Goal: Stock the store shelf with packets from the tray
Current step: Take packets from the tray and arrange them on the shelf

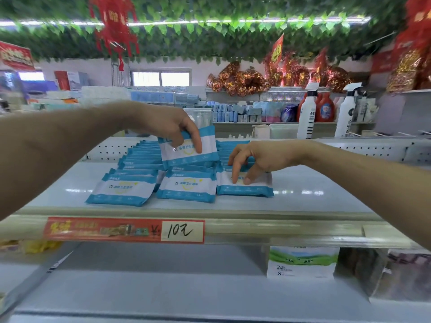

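The left hand (168, 127) pinches a packet (207, 150), holding it tilted just above the middle row on the shelf (314, 194). The right hand (258, 159), fingers bent down, touches the front packet (245, 191) of the right row with its fingertips. Whether it grips is unclear.

A red-and-white price label (124, 230) on the shelf's (279, 226) front edge read "¥" and a handwritten "10元". The front middle packet (189, 185) bore "酒精卫生湿巾" and "10" near its lower edge. A white box (302, 262) under the shelf showed "24" and "8".
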